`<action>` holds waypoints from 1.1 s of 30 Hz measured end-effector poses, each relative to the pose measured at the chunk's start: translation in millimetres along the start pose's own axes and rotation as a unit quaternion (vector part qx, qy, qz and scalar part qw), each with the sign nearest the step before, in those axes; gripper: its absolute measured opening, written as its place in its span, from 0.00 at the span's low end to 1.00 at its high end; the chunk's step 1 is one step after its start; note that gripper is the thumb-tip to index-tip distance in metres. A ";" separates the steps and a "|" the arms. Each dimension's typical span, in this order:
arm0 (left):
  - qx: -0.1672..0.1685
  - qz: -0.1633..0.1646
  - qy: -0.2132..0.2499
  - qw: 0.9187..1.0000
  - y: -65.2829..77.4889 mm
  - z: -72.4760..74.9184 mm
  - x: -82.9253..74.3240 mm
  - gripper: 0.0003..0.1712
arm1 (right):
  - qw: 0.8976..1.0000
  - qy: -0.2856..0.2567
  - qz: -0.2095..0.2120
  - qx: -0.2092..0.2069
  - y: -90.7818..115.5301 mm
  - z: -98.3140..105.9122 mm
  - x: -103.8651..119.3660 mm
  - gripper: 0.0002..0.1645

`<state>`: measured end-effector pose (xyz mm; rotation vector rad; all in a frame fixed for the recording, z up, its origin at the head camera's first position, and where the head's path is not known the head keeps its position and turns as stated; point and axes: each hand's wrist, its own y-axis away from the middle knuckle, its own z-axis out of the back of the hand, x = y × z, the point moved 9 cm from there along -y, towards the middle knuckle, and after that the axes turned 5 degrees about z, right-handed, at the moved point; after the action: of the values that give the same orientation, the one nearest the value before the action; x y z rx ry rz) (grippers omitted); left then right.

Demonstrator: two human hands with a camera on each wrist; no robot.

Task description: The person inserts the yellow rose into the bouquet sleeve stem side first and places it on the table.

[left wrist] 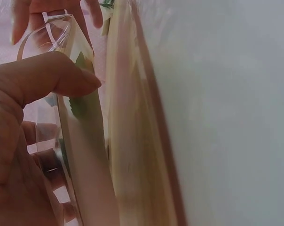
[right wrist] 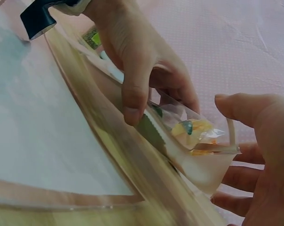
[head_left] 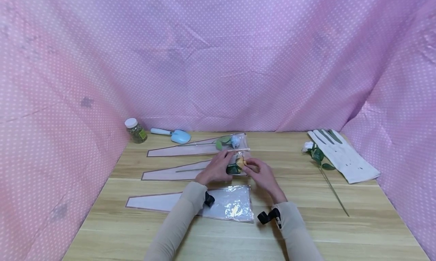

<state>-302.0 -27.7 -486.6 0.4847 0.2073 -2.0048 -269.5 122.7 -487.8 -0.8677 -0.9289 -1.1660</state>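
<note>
My left hand (head_left: 218,168) grips the middle clear flower sleeve (right wrist: 205,167), its thumb on one face and its fingers behind. Inside that sleeve lies a yellow artificial rose (head_left: 241,162) with dark green leaves (head_left: 233,169); its stem (head_left: 189,170) runs leftward. My right hand (head_left: 262,174) is at the sleeve's wide mouth, beside the bloom. In the right wrist view its thumb stands apart from the fingers, which touch the rim. A pale blue rose (head_left: 235,141) lies in the far sleeve (head_left: 163,152). Nearest me is a flat sleeve (head_left: 228,204), partly under the left forearm.
At the back left stand a white-capped jar (head_left: 137,131) and a small blue trowel (head_left: 180,136). On the right, a white rose (head_left: 307,147) with a long stem (head_left: 334,191) lies beside a white glove (head_left: 347,157). Pink dotted cloth (head_left: 218,64) surrounds the wooden table (head_left: 306,234).
</note>
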 end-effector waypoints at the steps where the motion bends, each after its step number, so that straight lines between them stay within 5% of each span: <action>1: 0.001 0.000 0.000 1.000 0.2 0.3 0.8 0.58 | 1.000 0.001 0.004 -0.001 -0.6 -0.6 0.5 0.28; 10: 0.019 0.004 0.010 1.000 1.0 -1.7 7.0 0.57 | 0.996 0.069 0.027 -0.040 -4.1 -1.7 5.5 0.23; 14: 0.027 0.012 0.016 0.999 0.3 -3.0 10.4 0.57 | 0.987 0.131 0.058 -0.077 -5.0 0.9 15.6 0.18; 22: 0.035 0.022 0.018 0.999 -0.7 -5.0 14.9 0.57 | 0.967 0.213 0.106 -0.086 -8.0 -4.8 26.6 0.06; 26: 0.034 0.019 0.025 0.999 -0.4 -4.3 15.5 0.57 | 0.973 0.188 0.098 -0.092 -9.0 -3.6 22.0 0.04; 33: 0.034 0.017 0.023 0.999 -0.8 -4.0 15.7 0.58 | 0.997 0.032 0.005 -0.077 -8.9 -0.3 -4.2 0.06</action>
<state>-308.0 -38.7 -496.9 0.5747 0.1594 -1.9741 -278.8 122.3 -491.1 -0.9505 -0.7893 -1.2626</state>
